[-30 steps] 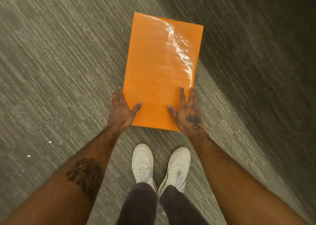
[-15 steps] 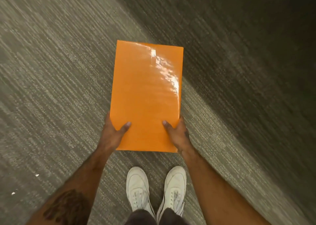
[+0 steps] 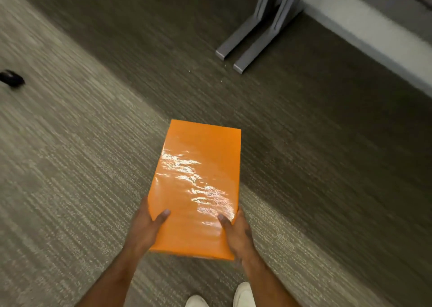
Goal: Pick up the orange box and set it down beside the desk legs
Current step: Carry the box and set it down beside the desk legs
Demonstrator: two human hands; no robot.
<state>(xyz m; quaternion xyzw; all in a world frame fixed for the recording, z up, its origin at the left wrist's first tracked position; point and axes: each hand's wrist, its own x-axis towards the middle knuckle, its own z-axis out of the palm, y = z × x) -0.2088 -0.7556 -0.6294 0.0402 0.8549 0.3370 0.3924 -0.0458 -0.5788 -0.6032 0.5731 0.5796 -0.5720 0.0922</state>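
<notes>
- Ahead, the carpet [image 3: 70, 166] runs up to the desk legs [image 3: 254, 33], which stand at upper right, well apart from the box and beyond its far end.
- Held above the floor, the orange box [image 3: 198, 185] points its long axis away from the person, leaning slightly right, so roughly toward the legs.
- Gripping its near end, the left hand [image 3: 146, 229] and right hand [image 3: 236, 233] clamp opposite long edges, thumbs on top.
- Judging by this, the right hand is nearer the legs, so the carry goes forward and right.
</notes>
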